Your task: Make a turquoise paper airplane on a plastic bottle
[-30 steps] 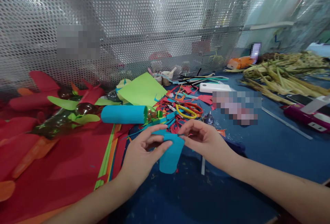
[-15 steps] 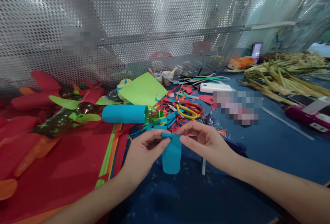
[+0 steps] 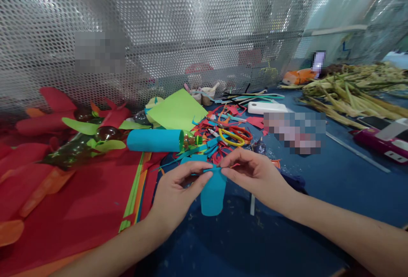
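Both of my hands pinch the top edge of a small teal foam piece [image 3: 212, 194] that hangs down between them over the blue table [image 3: 287, 234]. My left hand [image 3: 178, 194] grips its left corner with thumb and fingers closed. My right hand [image 3: 251, 175] grips the right corner the same way. Just behind the hands lies a bottle wrapped in teal foam [image 3: 154, 140], on its side. Yellow and red scissors [image 3: 234, 136] rest among coloured foam scraps beyond my fingers.
Red foam sheets [image 3: 73, 209] cover the left side, with bottles dressed in red and green foam leaves [image 3: 86, 141]. A green sheet [image 3: 175, 111] leans at the back. A perforated metal screen [image 3: 178, 30] stands behind. Dried plant stalks [image 3: 353, 90] and a pink device [image 3: 382, 141] lie right.
The teal piece has been pinched narrower at its top between my fingers, and my hands have drawn slightly closer together. Nothing else on the table has moved.
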A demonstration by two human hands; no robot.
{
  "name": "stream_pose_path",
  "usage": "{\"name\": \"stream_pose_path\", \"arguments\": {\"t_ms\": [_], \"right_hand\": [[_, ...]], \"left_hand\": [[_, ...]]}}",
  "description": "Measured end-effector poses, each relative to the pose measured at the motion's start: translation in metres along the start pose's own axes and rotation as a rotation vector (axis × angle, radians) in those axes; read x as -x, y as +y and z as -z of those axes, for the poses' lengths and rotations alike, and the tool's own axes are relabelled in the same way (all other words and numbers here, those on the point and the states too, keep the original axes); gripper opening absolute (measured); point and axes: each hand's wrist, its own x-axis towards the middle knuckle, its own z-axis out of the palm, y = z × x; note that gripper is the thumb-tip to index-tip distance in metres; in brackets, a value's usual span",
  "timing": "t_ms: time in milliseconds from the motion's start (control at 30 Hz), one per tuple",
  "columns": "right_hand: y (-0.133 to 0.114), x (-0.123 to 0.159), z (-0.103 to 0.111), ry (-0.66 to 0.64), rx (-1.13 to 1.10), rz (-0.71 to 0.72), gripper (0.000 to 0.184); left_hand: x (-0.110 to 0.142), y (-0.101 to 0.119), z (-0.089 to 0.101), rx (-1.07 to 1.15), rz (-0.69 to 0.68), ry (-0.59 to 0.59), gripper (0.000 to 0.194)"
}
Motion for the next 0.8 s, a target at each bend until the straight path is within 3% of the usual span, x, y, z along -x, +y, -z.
{"name": "stream_pose_path", "arguments": {"t_ms": [233,367,533,733,800], "right_hand": [[0.002,0.003,-0.002,0.004,0.002,0.026,0.005],[0.002,0.004,0.001,0.002,0.139,0.175,0.014],[-0.002,0.004,0.006,0.107,0.425,0.41,0.011],[-0.006,0.008,0.004,0.105,0.404,0.447,0.009],[-0.005,0.009,0.003,0.103,0.355,0.405,0.01]], "left_hand": [[0.002,0.005,-0.001,-0.048,-0.046,0.024,0.014],[0.004,0.011,0.003,-0.158,-0.229,0.03,0.022],[0.004,0.011,0.013,-0.289,-0.518,-0.045,0.032],[0.001,0.009,0.019,-0.403,-0.714,-0.027,0.034],[0.002,0.009,0.018,-0.404,-0.711,-0.028,0.029]]}}
